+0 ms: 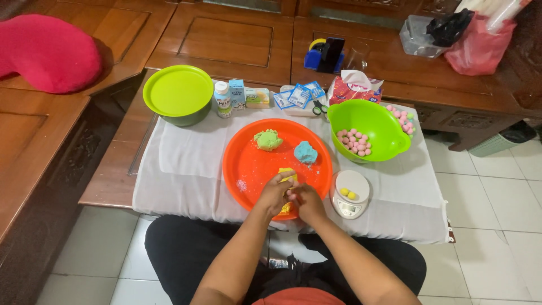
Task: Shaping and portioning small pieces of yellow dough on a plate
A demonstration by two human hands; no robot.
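Both my hands meet over the near edge of a round orange tray [251, 169]. My left hand [274, 194] and my right hand [306, 202] pinch a lump of yellow dough [287, 173] between them; another bit of yellow shows under my fingers. A green dough lump [267, 139] and a blue dough lump [305, 152] lie farther back on the tray. To the right stands a small white kitchen scale [349, 195] with two yellow balls on it. Behind it a green bowl [370, 121] holds several pink balls.
A lidded green bowl [178, 93] stands at the back left, beside a small white bottle [223, 99], small boxes, sachets, scissors [320, 107] and a tissue pack [354, 87]. A white cloth [180, 169] covers the low table. Wooden furniture surrounds it; tiled floor lies to the right.
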